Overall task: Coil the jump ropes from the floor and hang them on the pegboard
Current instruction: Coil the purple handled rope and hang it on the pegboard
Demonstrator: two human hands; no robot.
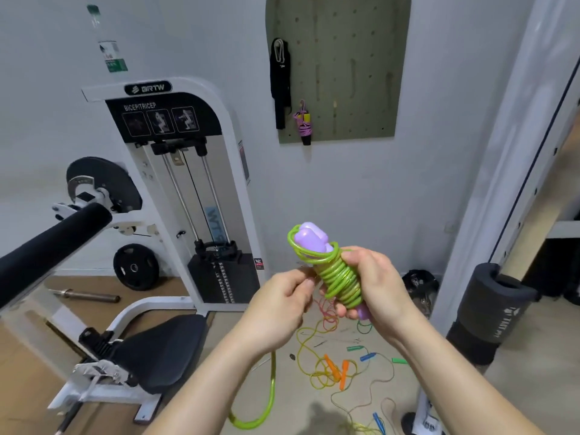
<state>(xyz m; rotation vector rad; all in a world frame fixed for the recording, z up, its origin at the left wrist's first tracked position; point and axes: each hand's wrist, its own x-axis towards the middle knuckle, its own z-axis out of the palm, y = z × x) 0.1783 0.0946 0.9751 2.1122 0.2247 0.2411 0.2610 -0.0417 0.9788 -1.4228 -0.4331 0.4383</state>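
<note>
My right hand (373,284) grips a green jump rope (337,277) wound in tight turns round its two purple handles (309,238). My left hand (282,296) pinches the rope's free part beside the coil; the loose green length (266,409) hangs down under my left forearm. On the floor below lie several tangled jump ropes, with orange handles (337,370), a blue handle (367,356) and green handles (399,361). The green pegboard (351,67) hangs on the far wall. A coiled purple rope (303,122) and a black bundle (280,83) hang on its left side.
A white bicep/tricep machine (175,189) with a black seat (163,350) stands at the left, its padded arm (50,243) reaching toward me. A weight plate (135,266) and a bar (84,296) lie by the wall. A white frame with a black foam roller (489,302) stands right.
</note>
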